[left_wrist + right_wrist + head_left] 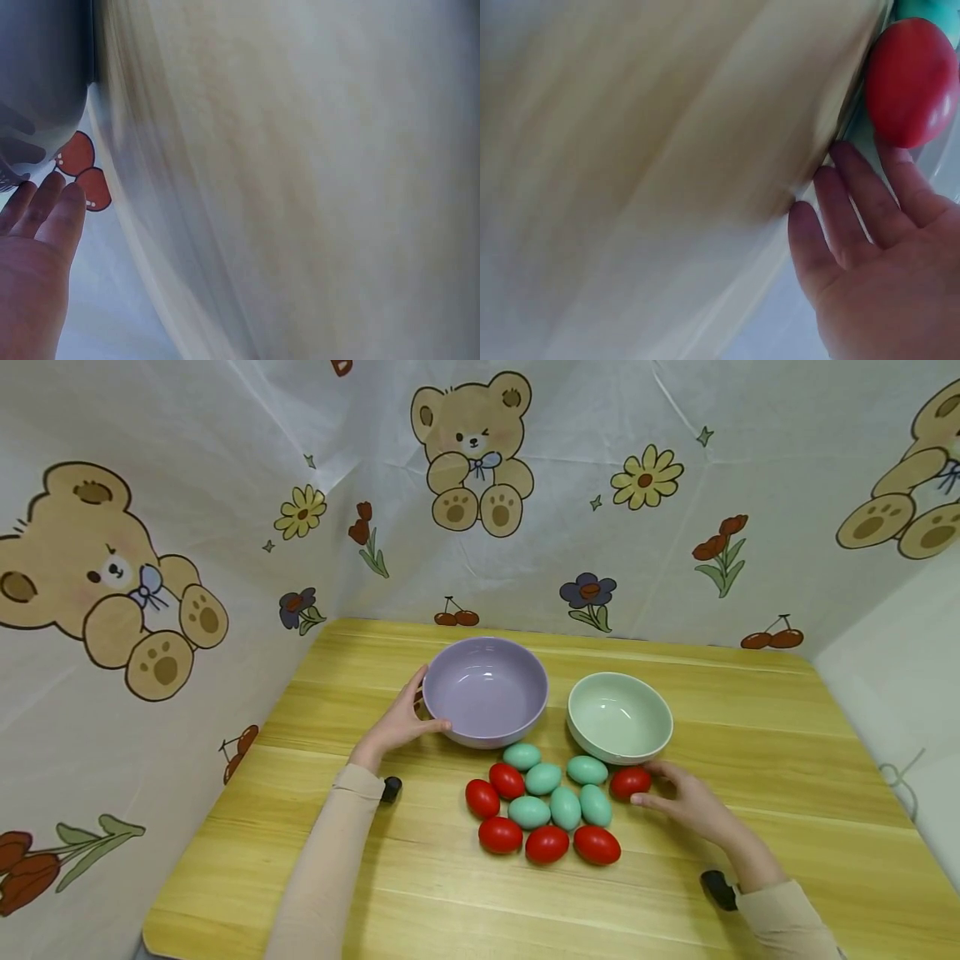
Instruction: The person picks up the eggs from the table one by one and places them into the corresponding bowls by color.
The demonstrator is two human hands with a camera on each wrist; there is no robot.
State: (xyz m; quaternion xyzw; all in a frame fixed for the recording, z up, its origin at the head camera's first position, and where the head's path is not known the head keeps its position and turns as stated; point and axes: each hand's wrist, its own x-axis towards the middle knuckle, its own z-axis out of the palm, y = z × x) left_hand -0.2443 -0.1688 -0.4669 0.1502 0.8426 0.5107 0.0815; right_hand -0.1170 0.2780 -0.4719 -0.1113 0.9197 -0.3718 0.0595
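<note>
My left hand (401, 718) rests against the left side of a purple bowl (486, 689), thumb at its front rim. In the left wrist view, the fairly straight fingers (64, 214) lie right by the bowl's outer wall (41, 82). A red egg (628, 783) lies just in front of a light green bowl (619, 714). My right hand (693, 806) is at that egg's right end, thumb and index fingertip on either side of it. From the right wrist, the index fingertip meets the red egg (911, 82) while the other fingers are extended.
Several mint green eggs (566, 808) and more red eggs (547, 844) lie clustered on the wooden table (420, 893) in front of the bowls. A white cloth (525, 577) printed with bears and flowers hangs behind and to the left of the table.
</note>
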